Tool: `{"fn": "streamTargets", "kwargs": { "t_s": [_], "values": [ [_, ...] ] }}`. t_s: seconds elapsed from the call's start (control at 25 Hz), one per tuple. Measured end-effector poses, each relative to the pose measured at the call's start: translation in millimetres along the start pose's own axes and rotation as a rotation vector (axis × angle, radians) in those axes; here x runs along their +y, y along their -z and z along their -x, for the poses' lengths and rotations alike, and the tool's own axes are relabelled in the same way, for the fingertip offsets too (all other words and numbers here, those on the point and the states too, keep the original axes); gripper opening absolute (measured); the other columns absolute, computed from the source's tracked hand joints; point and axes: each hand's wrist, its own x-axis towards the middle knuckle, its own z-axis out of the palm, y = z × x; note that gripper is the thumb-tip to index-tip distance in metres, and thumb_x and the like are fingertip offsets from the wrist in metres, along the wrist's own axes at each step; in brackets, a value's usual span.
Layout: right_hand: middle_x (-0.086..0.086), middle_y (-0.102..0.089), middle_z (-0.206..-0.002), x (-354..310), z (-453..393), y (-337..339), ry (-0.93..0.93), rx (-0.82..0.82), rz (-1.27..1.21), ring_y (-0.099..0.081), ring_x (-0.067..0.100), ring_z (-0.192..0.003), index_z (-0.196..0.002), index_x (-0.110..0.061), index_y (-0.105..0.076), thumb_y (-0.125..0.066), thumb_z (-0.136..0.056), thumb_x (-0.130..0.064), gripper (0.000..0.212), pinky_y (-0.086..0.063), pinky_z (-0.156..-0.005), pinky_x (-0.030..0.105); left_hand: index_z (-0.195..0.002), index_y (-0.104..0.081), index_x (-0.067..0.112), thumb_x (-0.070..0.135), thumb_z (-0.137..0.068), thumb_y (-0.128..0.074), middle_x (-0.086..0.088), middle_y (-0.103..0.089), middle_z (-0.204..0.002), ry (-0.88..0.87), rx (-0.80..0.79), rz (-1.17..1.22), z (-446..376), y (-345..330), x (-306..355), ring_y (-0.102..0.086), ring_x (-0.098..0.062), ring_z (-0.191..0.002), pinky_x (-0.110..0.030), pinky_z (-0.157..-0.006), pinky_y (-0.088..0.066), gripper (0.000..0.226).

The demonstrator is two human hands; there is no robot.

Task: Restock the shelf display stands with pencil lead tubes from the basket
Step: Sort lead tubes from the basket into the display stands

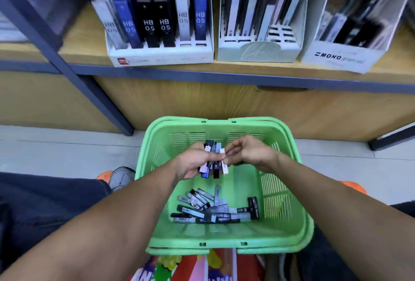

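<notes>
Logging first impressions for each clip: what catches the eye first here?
The green basket on the floor, centre frame, with loose lead tubes piled inside. Above it the left hand grips a bunch of tubes while the right hand pinches a white one.

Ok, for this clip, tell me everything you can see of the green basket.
The green basket looks like moulded plastic, rectangular with rounded corners, slotted walls and a solid floor. Its handles are folded down along the rim. It sits upright, low in front of the wooden shelf. A loose pile of lead tubes lies on its floor. The left hand and right hand hold a bunch of tubes above it; neither visibly touches it.
</notes>
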Motion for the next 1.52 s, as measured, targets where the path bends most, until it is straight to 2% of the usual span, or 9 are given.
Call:
{"fn": "streamTargets", "kwargs": {
  "t_s": [0.08, 0.28, 0.48, 0.6, 0.96, 1.08, 1.24, 1.4, 1.52],
  "values": [
    [0.007, -0.075, -0.077, -17.9, 17.0, 7.9, 0.032, -0.002, -0.049, -0.073, 0.016, -0.074, -0.096, -0.001, -0.067, -0.081, -0.073, 0.012, 0.03, -0.057, -0.066, 0.023, -0.111, -0.067, -0.001, 0.007, -0.078, -0.082, -0.019, -0.075, -0.098, -0.072, -0.059, -0.036, 16.9, -5.5, 19.0, -0.074, -0.03, -0.085, -0.057, -0.09, -0.057, 0.037],
    [0.011, -0.071, -0.078, -67.9, 65.7, 29.1, 0.179, -0.009, -0.027, -0.067, 0.017, -0.067, -0.093, -0.004, -0.068, -0.077, -0.075, 0.017, 0.029, -0.057, -0.067, 0.025, -0.094, -0.062, 0.005, 0.002, -0.088, -0.074, -0.016, -0.069, -0.077, -0.239, -0.198, -0.184, 62.0, -21.6, 81.6, -0.066, -0.025, -0.062, -0.035, -0.059, -0.058, 0.014],
    [0.013, -0.068, -0.089, -124.6, 116.8, 60.9, 0.285, -0.055, -0.042, -0.072, 0.024, -0.08, -0.099, -0.006, -0.071, -0.064, -0.089, 0.011, 0.021, -0.061, -0.073, 0.032, -0.095, -0.052, 0.006, -0.004, -0.091, -0.069, -0.014, -0.062, -0.068, -0.324, -0.206, -0.321, 108.0, -44.6, 147.0, -0.058, -0.025, -0.059, -0.033, -0.055, -0.054, 0.02],
    [0.014, -0.065, -0.089, -152.9, 138.9, 72.8, 0.361, -0.064, -0.078, -0.069, 0.026, -0.074, -0.111, -0.005, -0.07, -0.064, -0.093, 0.005, 0.021, -0.058, -0.064, 0.031, -0.103, -0.053, 0.004, -0.004, -0.092, -0.067, -0.014, -0.061, -0.068, -0.383, -0.195, -0.34, 129.4, -57.8, 178.6, -0.057, -0.024, -0.057, -0.032, -0.054, -0.054, 0.02],
    [0.014, -0.075, -0.085, -230.9, 185.4, 136.9, 0.659, 0.573, 0.014, -0.072, 0.017, -0.074, -0.099, -0.003, -0.074, -0.071, -0.09, 0.0, 0.011, -0.058, -0.069, 0.02, -0.095, -0.064, 0.003, 0.005, -0.088, -0.076, -0.01, -0.063, -0.064, -0.546, -0.096, -0.233, 142.4, -110.0, 266.3, -0.059, -0.019, -0.051, -0.027, -0.049, -0.052, 0.014],
    [0.01, -0.075, -0.091, -248.9, 198.2, 167.4, 0.614, 0.762, 0.294, -0.075, 0.012, -0.076, -0.112, -0.006, -0.069, -0.069, -0.092, -0.001, 0.021, -0.058, -0.065, 0.019, -0.095, -0.064, 0.005, 0.008, -0.088, -0.076, -0.009, -0.064, -0.065, -0.579, -0.081, -0.192, 129.2, -137.0, 291.8, -0.059, -0.019, -0.052, -0.028, -0.051, -0.051, 0.015],
    [0.001, -0.075, -0.092, -252.5, 207.3, 198.1, 0.572, 1.048, 0.651, -0.069, 0.01, -0.079, -0.101, -0.015, -0.077, -0.083, -0.082, -0.015, 0.02, -0.057, -0.072, 0.026, -0.086, -0.065, 0.01, 0.008, -0.089, -0.075, -0.01, -0.063, -0.066, -0.602, -0.117, -0.141, 111.2, -164.4, 307.9, -0.058, -0.02, -0.053, -0.027, -0.052, -0.05, 0.01],
    [0.006, -0.074, -0.109, -245.2, 200.0, 208.5, 0.567, 1.169, 0.808, -0.066, 0.015, -0.094, -0.115, -0.012, -0.074, -0.076, -0.088, -0.011, 0.027, -0.052, -0.084, 0.026, -0.087, -0.067, 0.009, 0.006, -0.089, -0.075, -0.009, -0.062, -0.066, -0.606, -0.139, -0.123, 96.6, -176.5, 309.8, -0.059, -0.019, -0.056, -0.027, -0.052, -0.051, 0.009],
    [0.01, -0.073, -0.103, -242.0, 195.3, 213.2, 0.526, 1.217, 0.929, -0.067, 0.023, -0.092, -0.105, -0.011, -0.075, -0.074, -0.089, -0.011, 0.016, -0.055, -0.081, 0.031, -0.088, -0.067, 0.008, 0.005, -0.089, -0.074, -0.009, -0.062, -0.065, -0.593, -0.148, -0.129, 96.5, -181.6, 307.7, -0.058, -0.019, -0.053, -0.026, -0.051, -0.051, 0.008]
  ]
}}
